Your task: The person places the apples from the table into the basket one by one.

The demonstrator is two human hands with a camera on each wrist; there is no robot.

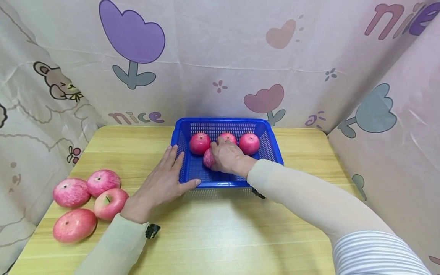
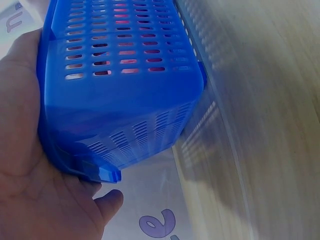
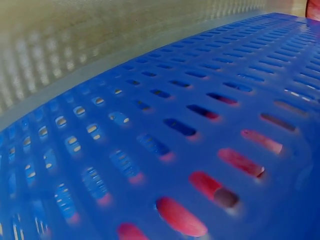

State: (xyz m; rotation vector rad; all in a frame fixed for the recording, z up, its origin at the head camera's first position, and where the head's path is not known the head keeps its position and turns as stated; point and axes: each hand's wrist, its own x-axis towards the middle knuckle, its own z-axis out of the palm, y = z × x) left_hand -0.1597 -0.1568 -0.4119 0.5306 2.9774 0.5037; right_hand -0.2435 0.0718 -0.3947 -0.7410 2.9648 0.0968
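A blue plastic basket (image 1: 223, 184) with slotted walls stands at the back of the table, with several apples inside. My right hand (image 1: 228, 156) reaches over its front rim and grips a streaked apple (image 1: 208, 158) low in the basket. Behind it sit a red apple (image 1: 199, 143), a partly hidden apple (image 1: 229, 137) and a pink apple (image 1: 249, 144). Along the left rim lies my left hand (image 1: 164, 177), fingers extended and thumb by the front corner. In the left wrist view its palm (image 2: 25, 165) touches the basket's rim. Through the slots in the right wrist view, red apple skin (image 3: 182, 216) shows.
Several more apples stand in a group at the table's left, among them one with a stem (image 1: 110, 204) beside my left wrist. The wooden table (image 1: 220, 236) ends against a printed cloth (image 1: 206, 46) at the back and sides.
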